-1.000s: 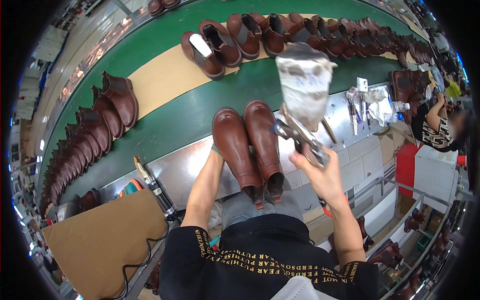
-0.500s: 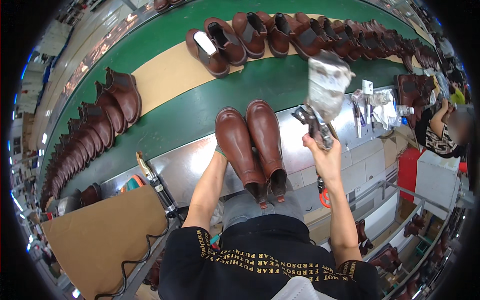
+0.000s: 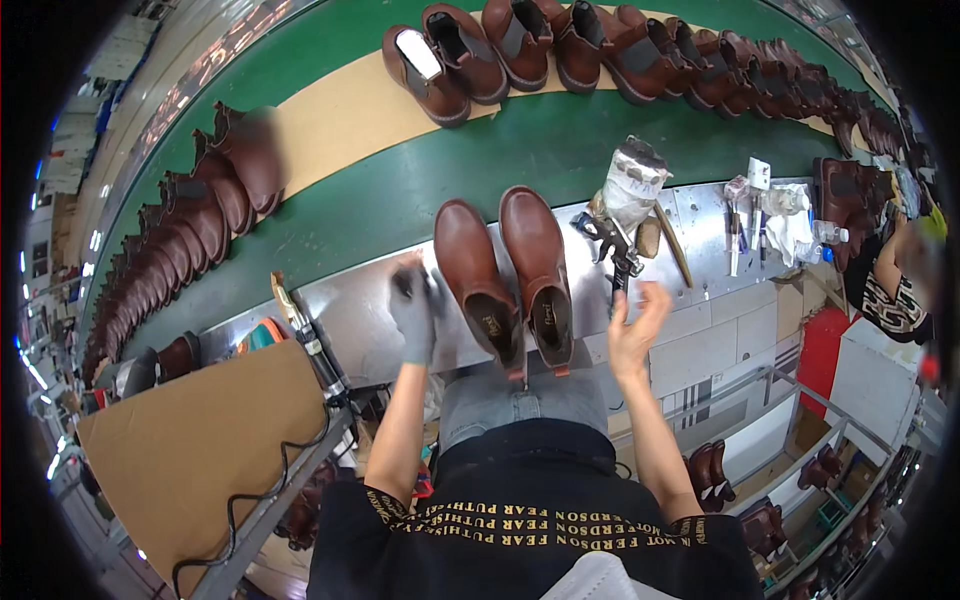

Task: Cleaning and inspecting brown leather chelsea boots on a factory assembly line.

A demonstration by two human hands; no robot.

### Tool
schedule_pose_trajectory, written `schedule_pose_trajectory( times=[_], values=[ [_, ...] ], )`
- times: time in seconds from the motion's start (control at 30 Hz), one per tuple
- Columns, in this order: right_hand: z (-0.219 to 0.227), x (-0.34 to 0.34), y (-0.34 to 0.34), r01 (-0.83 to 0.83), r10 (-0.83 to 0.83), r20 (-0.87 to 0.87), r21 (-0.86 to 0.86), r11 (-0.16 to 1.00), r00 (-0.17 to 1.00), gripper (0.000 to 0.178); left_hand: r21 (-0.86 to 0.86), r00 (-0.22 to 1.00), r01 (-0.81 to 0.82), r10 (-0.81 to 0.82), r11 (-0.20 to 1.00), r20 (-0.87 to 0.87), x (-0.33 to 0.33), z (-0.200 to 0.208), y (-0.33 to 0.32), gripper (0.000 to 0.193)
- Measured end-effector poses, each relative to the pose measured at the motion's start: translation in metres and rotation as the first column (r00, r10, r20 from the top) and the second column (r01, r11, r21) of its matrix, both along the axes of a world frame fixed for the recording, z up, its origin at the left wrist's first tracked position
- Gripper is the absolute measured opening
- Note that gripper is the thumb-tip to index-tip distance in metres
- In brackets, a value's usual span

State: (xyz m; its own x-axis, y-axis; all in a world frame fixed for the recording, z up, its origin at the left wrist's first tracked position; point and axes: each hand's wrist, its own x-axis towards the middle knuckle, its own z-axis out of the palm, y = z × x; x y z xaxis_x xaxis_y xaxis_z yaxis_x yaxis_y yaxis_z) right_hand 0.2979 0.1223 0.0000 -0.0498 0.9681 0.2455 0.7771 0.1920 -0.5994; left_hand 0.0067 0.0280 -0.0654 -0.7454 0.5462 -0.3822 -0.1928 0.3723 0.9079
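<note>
Two brown ankle boots (image 3: 480, 280) (image 3: 540, 265) stand side by side on the metal workbench (image 3: 360, 320), toes pointing away from me. My left hand (image 3: 413, 308), in a grey glove, is blurred and hovers just left of the left boot; whether it holds anything is unclear. My right hand (image 3: 635, 328) is bare, with fingers spread and nothing in it, right of the right boot. Just beyond it a spray gun (image 3: 612, 248) with a plastic-wrapped cup (image 3: 632, 183) rests on the bench.
A green conveyor belt (image 3: 400, 190) with a tan strip carries rows of brown boots (image 3: 200, 220) (image 3: 640, 45). Small tools and bottles (image 3: 765, 210) lie on the bench at right. A cardboard sheet (image 3: 190, 440) lies lower left. Another person (image 3: 900, 280) works at the right edge.
My right hand has lowered the spray gun onto the bench and let go of it. My left hand has come off the left boot and moved left.
</note>
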Motion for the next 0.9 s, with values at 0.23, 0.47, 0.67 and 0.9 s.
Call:
schedule_pose_trajectory(
  times=[0.23,0.47,0.67,0.9],
  values=[
    [-0.038,-0.026,0.019,-0.49,0.194,-0.497,-0.579,0.652,0.845,0.044,0.121,0.795,0.185,-0.22,0.975,0.564,0.053,0.016,-0.033,0.033],
    [0.039,-0.038,0.039,-0.756,-0.291,-0.893,-0.447,0.477,0.344,0.038,0.472,0.355,-0.525,-0.323,0.708,0.878,0.081,0.089,0.002,0.039],
    [0.047,-0.046,0.046,-0.766,-0.252,-0.895,-0.445,0.464,0.367,0.035,0.472,0.292,-0.512,-0.371,0.718,0.881,0.079,0.101,0.013,0.042],
    [0.056,-0.044,0.046,-0.756,-0.261,-0.874,-0.486,0.438,0.411,0.035,0.593,0.326,-0.517,-0.499,0.617,0.803,0.116,0.128,0.025,0.06]
  ],
)
